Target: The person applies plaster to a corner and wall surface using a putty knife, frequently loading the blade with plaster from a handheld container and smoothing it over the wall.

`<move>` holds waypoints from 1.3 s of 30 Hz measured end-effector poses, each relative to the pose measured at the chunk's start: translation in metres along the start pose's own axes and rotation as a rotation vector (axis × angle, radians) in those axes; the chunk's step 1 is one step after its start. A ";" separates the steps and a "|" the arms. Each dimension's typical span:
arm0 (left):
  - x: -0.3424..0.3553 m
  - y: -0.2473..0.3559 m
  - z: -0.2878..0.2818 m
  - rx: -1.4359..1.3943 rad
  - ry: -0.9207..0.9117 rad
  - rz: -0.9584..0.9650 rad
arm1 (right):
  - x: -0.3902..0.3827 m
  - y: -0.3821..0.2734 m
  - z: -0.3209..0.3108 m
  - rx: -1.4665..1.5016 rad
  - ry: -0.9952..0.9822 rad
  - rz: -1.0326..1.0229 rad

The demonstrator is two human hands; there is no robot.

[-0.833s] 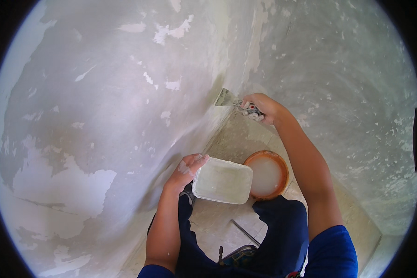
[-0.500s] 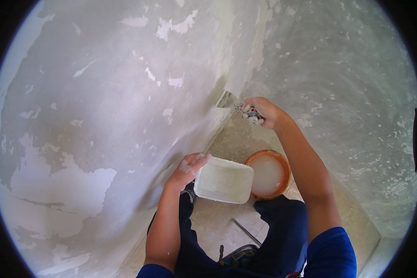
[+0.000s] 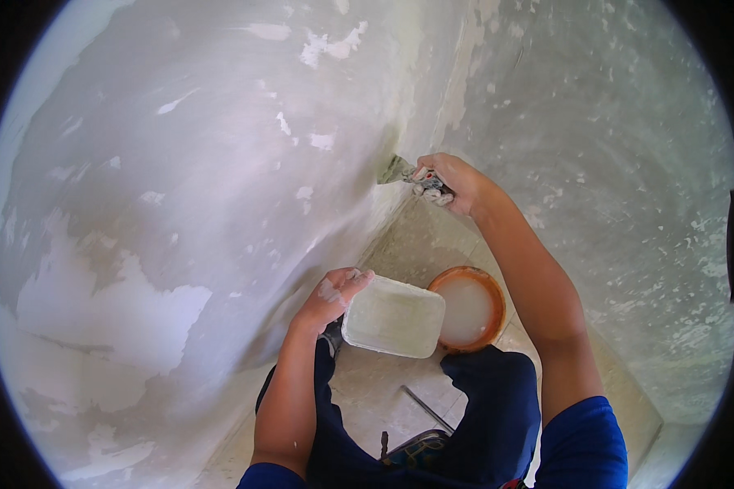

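Observation:
My right hand (image 3: 455, 183) is closed round the handle of a putty knife (image 3: 395, 169), its fingers smeared with white filler. The knife's blade lies against the left wall (image 3: 245, 163), close to the corner where two walls meet. With my left hand (image 3: 334, 293) I grip the left rim of a pale rectangular tub (image 3: 394, 319), held above the floor between my knees. A thin whitish layer coats the inside of the tub.
Right beside the tub, an orange bucket (image 3: 501, 303) of cloudy whitish liquid stands on the tiled floor (image 3: 408, 236). A thin metal rod (image 3: 426, 409) shows between my legs. The right wall (image 3: 595, 163) is grey with white specks.
My right hand and the putty knife have shifted slightly up and left along the wall, and the blade is turned a little. The tub in my left hand has hardly moved.

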State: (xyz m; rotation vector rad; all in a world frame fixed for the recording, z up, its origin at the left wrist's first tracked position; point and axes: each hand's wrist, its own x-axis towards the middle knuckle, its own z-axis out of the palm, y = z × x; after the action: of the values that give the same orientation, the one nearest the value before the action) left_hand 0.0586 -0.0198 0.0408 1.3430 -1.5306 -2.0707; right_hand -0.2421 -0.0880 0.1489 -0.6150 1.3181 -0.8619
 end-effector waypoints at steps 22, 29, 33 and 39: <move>-0.021 0.019 0.012 0.021 0.169 0.129 | -0.091 -0.033 -0.005 0.008 -0.129 -0.232; -0.010 0.012 0.012 -0.034 0.082 0.123 | -0.055 0.028 -0.036 0.049 0.095 -0.072; -0.007 0.004 0.009 -0.034 0.122 0.110 | -0.011 0.059 -0.048 0.083 0.042 -0.004; -0.012 0.013 0.010 -0.061 0.107 0.102 | 0.018 0.064 -0.047 0.144 0.066 -0.012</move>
State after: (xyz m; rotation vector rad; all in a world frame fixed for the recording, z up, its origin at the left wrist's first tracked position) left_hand 0.0534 -0.0117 0.0581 1.3036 -1.4489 -1.9363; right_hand -0.2752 -0.0625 0.0790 -0.4856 1.2998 -0.9851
